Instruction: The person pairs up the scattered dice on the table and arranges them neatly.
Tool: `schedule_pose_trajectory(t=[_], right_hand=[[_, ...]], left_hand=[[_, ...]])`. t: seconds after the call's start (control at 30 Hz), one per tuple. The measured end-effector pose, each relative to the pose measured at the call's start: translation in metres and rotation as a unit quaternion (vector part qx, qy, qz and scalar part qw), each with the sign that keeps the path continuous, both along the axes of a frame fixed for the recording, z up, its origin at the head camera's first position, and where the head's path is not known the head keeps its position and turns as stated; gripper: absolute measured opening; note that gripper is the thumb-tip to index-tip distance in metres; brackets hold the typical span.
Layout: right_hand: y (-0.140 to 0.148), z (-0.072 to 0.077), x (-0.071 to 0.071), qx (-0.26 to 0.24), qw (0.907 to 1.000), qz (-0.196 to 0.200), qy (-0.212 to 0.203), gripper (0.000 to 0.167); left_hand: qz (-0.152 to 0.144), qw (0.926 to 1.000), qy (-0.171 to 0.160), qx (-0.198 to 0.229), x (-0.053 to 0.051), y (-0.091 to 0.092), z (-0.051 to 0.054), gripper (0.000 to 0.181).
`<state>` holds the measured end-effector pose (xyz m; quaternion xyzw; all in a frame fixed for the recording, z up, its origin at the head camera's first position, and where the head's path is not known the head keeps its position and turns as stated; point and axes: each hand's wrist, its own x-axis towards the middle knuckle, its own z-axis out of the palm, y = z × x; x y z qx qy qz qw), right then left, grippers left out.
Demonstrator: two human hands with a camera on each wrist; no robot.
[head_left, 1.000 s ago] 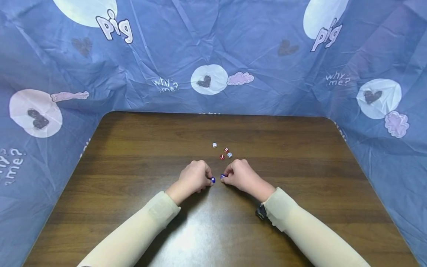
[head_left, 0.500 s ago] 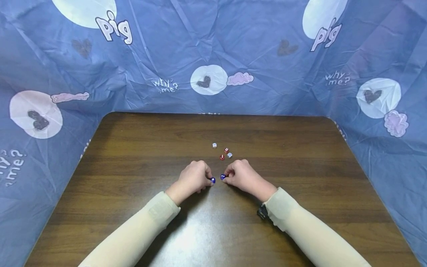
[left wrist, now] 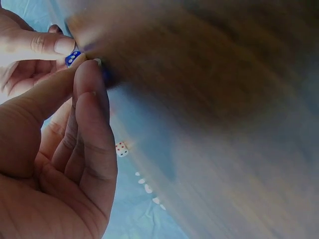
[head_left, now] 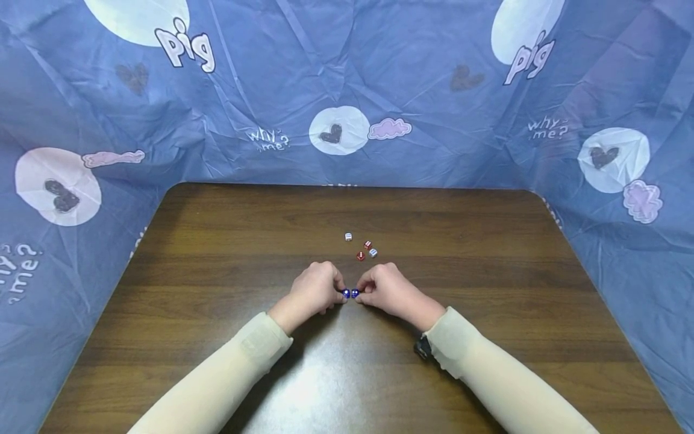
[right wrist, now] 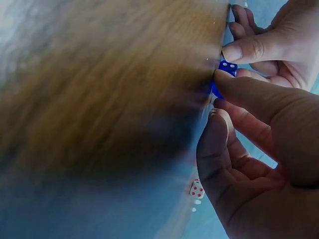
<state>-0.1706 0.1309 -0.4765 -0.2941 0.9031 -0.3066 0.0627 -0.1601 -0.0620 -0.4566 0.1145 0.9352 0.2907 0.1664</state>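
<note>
Two small blue dice lie close together on the brown table. The left hand (head_left: 315,287) pinches the left blue die (head_left: 346,293) between thumb and finger. From the other side, the right hand (head_left: 392,290) pinches the right blue die (head_left: 355,293). Only a narrow gap, if any, separates the dice in the head view. In the left wrist view a blue die (left wrist: 73,58) shows white pips beside the left hand (left wrist: 65,134). The right wrist view has a blue die (right wrist: 228,67) near the fingertips of the right hand (right wrist: 259,134), which partly cover the other one.
Beyond the hands on the table (head_left: 244,229) are two white dice, one at the back (head_left: 349,237) and one nearer (head_left: 373,253), and two red dice (head_left: 367,245), (head_left: 360,256). A printed blue cloth (head_left: 434,157) hangs behind the table.
The right hand has moved left with its blue die, bringing it up close to the other blue die. The left hand has stayed in place.
</note>
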Motion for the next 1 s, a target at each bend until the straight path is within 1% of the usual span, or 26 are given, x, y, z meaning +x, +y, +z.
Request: schedule_pose_trajectory(t=[0.2,0.4,0.73,1.0], right_hand=[[-0.0008,0.0002,0.0011,0.003,1.0000,-0.002,-0.004,0.009],[-0.0014,0.0014,0.0009,-0.001,1.0000,0.000,-0.002,0.011],[0.0002,0.0003,0.0011,0.008,0.9999,-0.005,-0.009,0.011],[0.0006,0.0011,-0.0005,0.006,1.0000,-0.004,-0.002,0.012]], left_hand=[[-0.004,1.0000,0.002,0.001,0.0002,0.0013,-0.0012,0.014],[0.003,1.0000,0.007,-0.005,0.0003,0.0017,-0.0012,0.015],[0.007,0.9998,0.005,-0.019,0.0014,0.0033,0.0015,0.017],[0.013,0.9996,0.008,-0.024,0.0015,0.0042,0.0042,0.017]])
